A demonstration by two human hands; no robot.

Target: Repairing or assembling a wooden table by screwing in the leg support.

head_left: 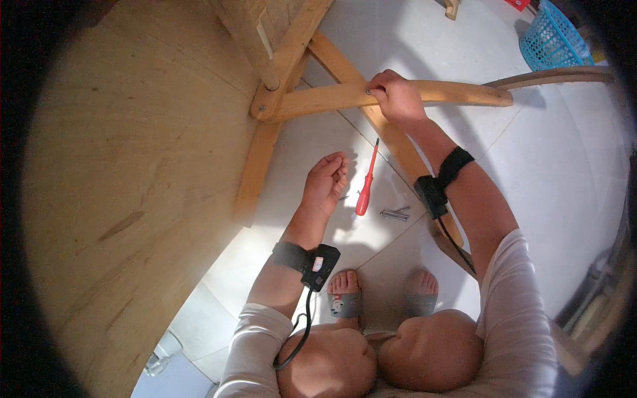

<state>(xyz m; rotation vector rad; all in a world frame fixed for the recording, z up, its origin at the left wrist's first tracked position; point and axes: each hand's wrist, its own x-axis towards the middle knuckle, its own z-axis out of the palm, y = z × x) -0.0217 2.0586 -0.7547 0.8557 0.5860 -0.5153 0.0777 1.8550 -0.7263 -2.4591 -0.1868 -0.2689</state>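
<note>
My right hand [398, 98] is closed over a light wooden bar [458, 93], its thumb beside a small metal bolt head [368, 92] in the wood. There the bar crosses a slanting wooden leg [398, 149]. My left hand [325, 182] hangs lower, left of the leg, fingers curled in; whatever they may hold is hidden. Just right of that hand, a red-handled screwdriver [363, 199] lies on the tiles, tip pointing away from me. Several metal bolts [396, 213] lie together near its handle.
A large wooden panel [133, 199] fills the left side, joined to the bar by a pivot bolt [262, 108]. At the far right stands a blue plastic basket [556, 38] near a curved wooden piece [557, 77]. My slippered feet [345, 295] rest on the tiled floor below.
</note>
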